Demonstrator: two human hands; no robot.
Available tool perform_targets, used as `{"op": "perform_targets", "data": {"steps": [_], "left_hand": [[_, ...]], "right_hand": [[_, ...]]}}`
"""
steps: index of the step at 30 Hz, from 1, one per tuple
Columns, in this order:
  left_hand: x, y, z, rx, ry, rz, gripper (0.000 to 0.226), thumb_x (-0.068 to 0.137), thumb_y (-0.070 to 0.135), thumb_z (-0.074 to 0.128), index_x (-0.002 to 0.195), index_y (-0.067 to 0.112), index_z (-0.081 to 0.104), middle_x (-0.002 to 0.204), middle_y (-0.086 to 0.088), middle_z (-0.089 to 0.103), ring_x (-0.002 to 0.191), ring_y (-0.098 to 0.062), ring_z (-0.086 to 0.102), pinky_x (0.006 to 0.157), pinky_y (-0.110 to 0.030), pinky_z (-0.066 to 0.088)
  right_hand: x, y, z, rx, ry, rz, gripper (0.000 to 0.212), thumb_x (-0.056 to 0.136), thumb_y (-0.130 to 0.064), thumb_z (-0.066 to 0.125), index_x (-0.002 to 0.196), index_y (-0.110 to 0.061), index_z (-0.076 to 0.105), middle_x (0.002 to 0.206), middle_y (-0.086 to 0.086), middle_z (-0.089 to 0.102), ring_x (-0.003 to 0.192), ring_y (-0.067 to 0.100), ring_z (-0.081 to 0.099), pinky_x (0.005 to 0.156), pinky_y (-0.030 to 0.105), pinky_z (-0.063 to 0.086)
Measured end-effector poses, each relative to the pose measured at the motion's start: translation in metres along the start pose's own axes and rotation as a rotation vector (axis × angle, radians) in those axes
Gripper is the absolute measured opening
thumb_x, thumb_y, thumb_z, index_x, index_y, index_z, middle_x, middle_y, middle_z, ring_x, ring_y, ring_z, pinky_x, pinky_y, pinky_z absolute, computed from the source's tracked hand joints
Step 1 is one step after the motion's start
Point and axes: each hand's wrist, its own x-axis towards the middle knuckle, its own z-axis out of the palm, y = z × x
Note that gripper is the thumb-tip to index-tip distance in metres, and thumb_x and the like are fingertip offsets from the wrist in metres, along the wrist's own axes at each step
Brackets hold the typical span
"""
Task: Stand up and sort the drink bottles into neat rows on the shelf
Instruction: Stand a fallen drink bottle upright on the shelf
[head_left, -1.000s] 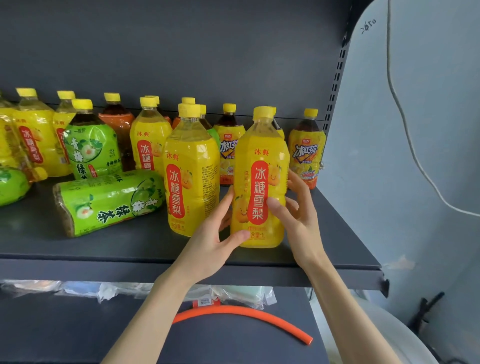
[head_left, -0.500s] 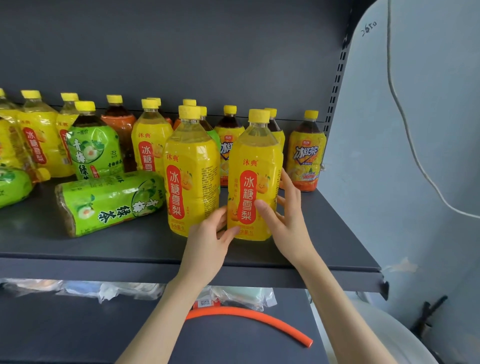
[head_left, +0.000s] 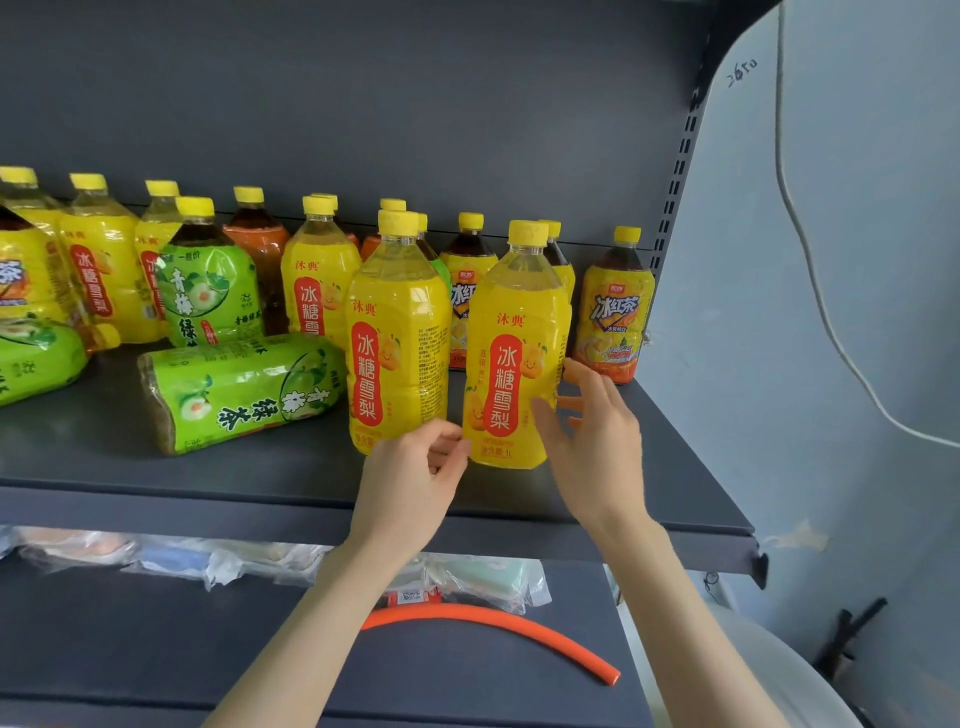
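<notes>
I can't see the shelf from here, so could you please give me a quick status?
Right hand open beside front pear-drink bottle, left hand loosely curled at its base. Bottle upright on shelf. Green tea bottle lying flat nearby, left.

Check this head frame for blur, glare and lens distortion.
Head view: soft, even light; glare streaks on the lying green bottle; right hand slightly motion-blurred, front yellow bottle sharp; wide-angle distortion slants the slotted upright.
</notes>
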Motion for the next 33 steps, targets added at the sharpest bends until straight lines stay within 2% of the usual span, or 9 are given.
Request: {"op": "perform_targets", "data": {"steps": [3,6,15,18,20,24,27,30,33], "left_hand": [[-0.005,-0.005,-0.017,-0.009,0.027,0.005,0.008,0.085,0.017,0.068,0.091,0.015,0.073,0.078,0.008,0.072,0.067,0.006,0.061,0.062,-0.006,0.048],[-0.008,-0.012,-0.036,-0.061,0.039,-0.009,0.006,0.086,0.016,0.067,0.087,0.016,0.073,0.073,0.012,0.069,0.071,0.003,0.064,0.061,-0.004,0.044],[-0.019,-0.073,-0.120,-0.094,0.114,0.009,0.008,0.085,0.008,0.067,0.084,0.014,0.071,0.074,0.020,0.065,0.075,0.000,0.061,0.064,-0.014,0.047],[-0.016,-0.101,-0.152,-0.068,0.166,0.043,0.007,0.084,0.005,0.068,0.085,0.011,0.071,0.078,0.009,0.066,0.069,-0.008,0.060,0.065,-0.028,0.050],[-0.012,-0.119,-0.169,-0.042,0.212,0.071,0.003,0.084,0.007,0.069,0.086,0.008,0.070,0.083,0.001,0.063,0.073,-0.017,0.059,0.065,-0.034,0.050],[0.007,-0.144,-0.187,0.001,0.255,0.025,0.020,0.082,0.019,0.072,0.096,0.007,0.066,0.100,-0.009,0.055,0.095,-0.022,0.051,0.080,-0.030,0.041],[0.026,-0.153,-0.193,0.021,0.210,-0.010,0.042,0.079,0.033,0.074,0.108,0.007,0.058,0.109,-0.011,0.054,0.102,-0.025,0.048,0.084,-0.037,0.040],[0.048,-0.160,-0.191,0.034,0.057,-0.050,0.067,0.075,0.053,0.069,0.123,0.010,0.049,0.121,-0.010,0.050,0.113,-0.026,0.045,0.089,-0.039,0.039],[0.062,-0.170,-0.186,-0.031,-0.126,-0.126,0.077,0.073,0.064,0.064,0.130,0.017,0.041,0.128,-0.006,0.048,0.114,-0.023,0.049,0.086,-0.032,0.042]], "right_hand": [[-0.011,-0.015,-0.006,0.027,0.100,-0.060,0.022,0.092,-0.020,0.064,0.112,-0.012,0.064,0.109,0.000,0.064,0.087,0.014,0.064,0.073,0.045,0.058],[-0.018,-0.036,-0.002,0.078,0.094,-0.077,0.010,0.092,-0.014,0.063,0.100,-0.011,0.068,0.098,-0.005,0.063,0.080,0.011,0.062,0.070,0.042,0.057],[-0.051,-0.103,0.074,0.121,0.058,-0.078,0.012,0.090,-0.003,0.061,0.088,-0.009,0.071,0.087,0.000,0.067,0.075,0.014,0.062,0.066,0.044,0.054],[-0.061,-0.127,0.111,0.124,0.068,-0.015,0.012,0.090,-0.004,0.061,0.086,-0.010,0.071,0.086,0.001,0.068,0.075,0.018,0.062,0.069,0.045,0.054],[-0.066,-0.140,0.134,0.116,0.068,0.009,0.014,0.090,-0.004,0.060,0.083,-0.011,0.070,0.082,-0.002,0.066,0.071,0.014,0.059,0.069,0.040,0.053],[-0.064,-0.158,0.168,0.088,0.020,0.071,0.014,0.092,-0.011,0.059,0.082,-0.015,0.068,0.083,0.001,0.066,0.072,0.006,0.059,0.066,0.023,0.045],[-0.055,-0.166,0.185,0.101,-0.015,0.149,0.012,0.095,-0.018,0.059,0.088,-0.015,0.068,0.092,0.003,0.067,0.077,0.002,0.060,0.067,0.012,0.043],[-0.041,-0.168,0.199,0.117,-0.058,0.243,0.018,0.096,-0.026,0.057,0.103,-0.012,0.065,0.105,0.006,0.064,0.085,0.008,0.059,0.072,0.015,0.042],[-0.029,-0.164,0.210,0.109,-0.070,0.330,0.033,0.096,-0.035,0.056,0.116,-0.009,0.059,0.115,0.009,0.060,0.094,0.016,0.058,0.082,0.025,0.044]]}}
